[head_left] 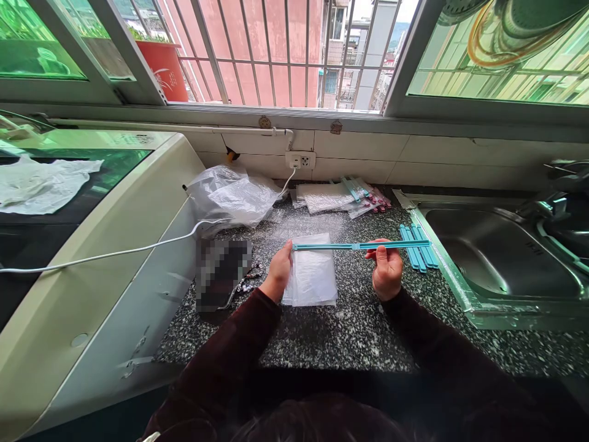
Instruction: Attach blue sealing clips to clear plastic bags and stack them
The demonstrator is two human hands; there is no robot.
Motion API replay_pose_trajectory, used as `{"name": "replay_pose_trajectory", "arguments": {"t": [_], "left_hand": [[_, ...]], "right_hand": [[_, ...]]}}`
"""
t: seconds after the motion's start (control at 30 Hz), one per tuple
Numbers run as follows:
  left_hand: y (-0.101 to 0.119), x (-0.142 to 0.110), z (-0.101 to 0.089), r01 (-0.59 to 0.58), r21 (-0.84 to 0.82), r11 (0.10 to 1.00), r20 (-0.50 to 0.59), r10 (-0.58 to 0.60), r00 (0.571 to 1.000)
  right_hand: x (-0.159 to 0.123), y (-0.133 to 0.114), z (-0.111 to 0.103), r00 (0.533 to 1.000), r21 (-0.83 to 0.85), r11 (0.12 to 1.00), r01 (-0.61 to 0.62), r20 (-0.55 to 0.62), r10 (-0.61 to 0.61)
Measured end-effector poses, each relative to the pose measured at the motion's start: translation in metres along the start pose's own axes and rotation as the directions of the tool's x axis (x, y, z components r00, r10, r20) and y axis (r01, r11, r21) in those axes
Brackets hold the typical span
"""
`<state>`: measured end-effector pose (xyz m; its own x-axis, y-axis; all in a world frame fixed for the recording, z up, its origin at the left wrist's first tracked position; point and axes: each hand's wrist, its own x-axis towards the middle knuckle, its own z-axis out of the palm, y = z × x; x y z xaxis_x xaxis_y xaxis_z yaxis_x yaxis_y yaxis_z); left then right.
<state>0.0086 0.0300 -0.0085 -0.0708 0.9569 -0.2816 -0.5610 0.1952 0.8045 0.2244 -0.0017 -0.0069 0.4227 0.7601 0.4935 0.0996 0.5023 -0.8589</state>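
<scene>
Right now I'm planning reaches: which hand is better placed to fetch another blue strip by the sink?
Likely the right hand: nearer the piled strips, though holding a blue strip; the left hand is at its far end.

turquoise strip point(343, 247), milky-white plastic point(313, 281), black-and-white speckled countertop point(331, 337), dark maroon sleeves point(243, 337), pink outer wall point(297, 37), orange-red flowerpot point(161, 69)

steel sink point(501, 255) at right — white socket point(305, 162) on tiled wall point(356, 150)
</scene>
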Motion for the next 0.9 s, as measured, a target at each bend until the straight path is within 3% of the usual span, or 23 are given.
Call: {"name": "replay_pose_trajectory", "arguments": {"t": [0.5,0.77,0.9], "left_hand": [[-0.0002,0.0018,-0.0031,-0.038,0.071,0.997,0.039,0.035,0.999],[0.0040,-0.0026,-0.0019,-0.055,0.205,0.977,0.006,0.055,0.998],[0.0035,-0.0026,-0.0021,-0.074,0.226,0.971,-0.001,0.076,0.997]], "right_hand": [[-0.0012,0.0028,-0.0016,0.998,0.001,0.998,-0.059,0.026,0.059],[-0.0007,0.0033,-0.0041,0.946,-0.075,0.991,-0.114,0.295,0.131],[0.0003,0.0018,-0.0046,0.929,-0.150,0.988,-0.042,0.357,0.094]]}}
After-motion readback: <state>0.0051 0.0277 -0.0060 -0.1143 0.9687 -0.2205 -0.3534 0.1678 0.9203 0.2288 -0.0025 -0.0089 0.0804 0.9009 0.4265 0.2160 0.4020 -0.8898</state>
